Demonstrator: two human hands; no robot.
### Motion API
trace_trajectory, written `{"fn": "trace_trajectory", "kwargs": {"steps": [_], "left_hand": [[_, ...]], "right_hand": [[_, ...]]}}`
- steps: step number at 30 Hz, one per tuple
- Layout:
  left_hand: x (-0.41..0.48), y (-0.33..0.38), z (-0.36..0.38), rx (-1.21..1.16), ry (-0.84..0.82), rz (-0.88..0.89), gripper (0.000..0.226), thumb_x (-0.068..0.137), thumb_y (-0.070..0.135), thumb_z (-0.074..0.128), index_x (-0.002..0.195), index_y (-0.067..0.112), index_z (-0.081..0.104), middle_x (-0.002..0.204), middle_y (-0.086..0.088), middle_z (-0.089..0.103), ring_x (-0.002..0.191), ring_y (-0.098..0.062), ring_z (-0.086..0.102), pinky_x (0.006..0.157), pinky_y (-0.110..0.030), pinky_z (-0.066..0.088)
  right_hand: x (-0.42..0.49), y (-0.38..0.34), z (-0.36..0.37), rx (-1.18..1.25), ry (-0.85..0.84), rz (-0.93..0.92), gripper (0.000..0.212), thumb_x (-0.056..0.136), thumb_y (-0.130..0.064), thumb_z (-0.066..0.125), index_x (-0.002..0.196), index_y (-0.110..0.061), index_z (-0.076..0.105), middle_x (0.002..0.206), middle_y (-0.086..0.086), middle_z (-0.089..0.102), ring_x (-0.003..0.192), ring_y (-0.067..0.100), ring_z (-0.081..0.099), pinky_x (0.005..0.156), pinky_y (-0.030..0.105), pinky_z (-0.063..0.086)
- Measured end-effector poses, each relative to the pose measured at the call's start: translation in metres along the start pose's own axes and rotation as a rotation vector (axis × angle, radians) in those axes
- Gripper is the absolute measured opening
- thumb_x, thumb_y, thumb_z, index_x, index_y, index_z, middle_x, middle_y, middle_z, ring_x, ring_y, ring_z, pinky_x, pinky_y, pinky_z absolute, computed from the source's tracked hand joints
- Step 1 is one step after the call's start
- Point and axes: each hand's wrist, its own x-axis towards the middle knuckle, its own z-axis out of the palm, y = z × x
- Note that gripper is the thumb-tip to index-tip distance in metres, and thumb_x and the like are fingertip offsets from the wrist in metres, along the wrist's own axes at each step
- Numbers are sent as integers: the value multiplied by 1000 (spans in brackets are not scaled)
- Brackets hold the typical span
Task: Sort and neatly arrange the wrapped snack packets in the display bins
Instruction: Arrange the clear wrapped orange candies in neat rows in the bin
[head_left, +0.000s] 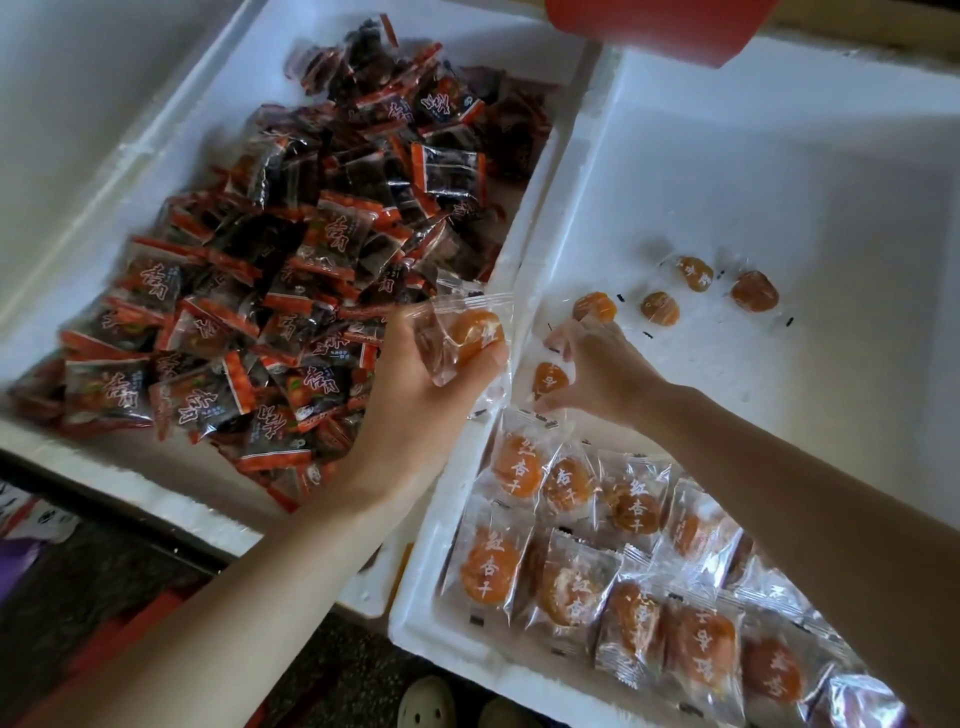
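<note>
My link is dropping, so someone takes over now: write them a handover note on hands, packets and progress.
Left hand: holds clear apricot packets over the wall between bins.
Right hand: thumb and fingers bracket a loose packet in the right bin; grip unclear.
Done: rows at that bin's near end.
Left: four loose packets farther back; dark packets heaped in the left bin.

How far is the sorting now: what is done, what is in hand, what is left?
Done: orange rows lie neatly at the near end of the right bin. In hand: the left hand holds a clear packet; the right hand pinches another packet. Left: loose packets farther in, and the dark heap in the left bin is unsorted.
</note>
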Motion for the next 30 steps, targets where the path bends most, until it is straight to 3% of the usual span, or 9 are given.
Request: {"fn": "trace_trajectory", "kwargs": {"steps": [5,8,11,13,16,19,22,25,30], "left_hand": [[-5,0,1,7,-13,8,30,85,15,70,100,29,48,96,10,60,80,12,57,78,-9,46],[-9,0,-1,8,-23,7,29,85,15,69,102,28,48,95,11,60,79,14,58,77,-6,46],[-12,-1,-2,-5,-19,-4,28,85,17,69,101,27,49,97,10,61,82,11,59,78,-8,47],[-15,0,-3,-17,-21,-7,28,86,16,69,102,27,49,97,10,62,81,10,60,77,-8,47],[-20,1,-2,-9,-19,-13,29,85,17,69,103,26,49,98,9,62,83,7,61,77,-8,48],[-24,0,1,10,-19,-10,29,85,19,70,103,28,49,99,7,63,84,3,61,76,-9,47],[-29,-1,5,15,-24,-15,29,84,21,71,103,29,50,100,6,64,85,3,61,75,-8,46],[-36,-2,11,4,-45,-22,30,84,19,71,102,29,50,101,6,64,84,5,61,73,-6,45],[-47,-4,20,21,-63,-32,28,85,20,71,104,27,51,99,9,65,85,6,61,72,-3,43]], "right_hand": [[-5,1,-4,93,73,7,52,69,-28,81,109,-14,51,117,7,55,98,19,53,85,30,46],[-14,2,-17,266,211,43,33,80,-21,72,107,-16,53,95,0,67,78,15,63,69,24,49],[-30,5,-40,357,404,54,18,85,-21,67,100,-19,58,86,-8,64,73,4,61,68,11,48],[-45,6,-53,392,497,29,8,88,-24,63,93,-18,65,82,-8,65,70,2,61,72,18,51],[-72,6,-63,443,402,-43,16,88,-28,60,74,-35,61,72,-20,65,65,-3,62,71,23,51],[-95,5,-58,307,140,-75,11,87,-27,59,80,-36,59,80,-24,62,74,-10,60,76,6,46],[-107,7,-43,205,-17,-63,3,88,-27,58,89,-29,61,82,-22,60,75,-9,58,78,9,47],[-110,10,-30,168,-30,-9,10,89,-29,59,96,-23,64,86,-16,61,77,1,62,79,20,51],[-117,13,-20,60,97,-25,17,89,-28,61,105,-22,62,93,-15,54,87,3,52,79,17,40]]}}
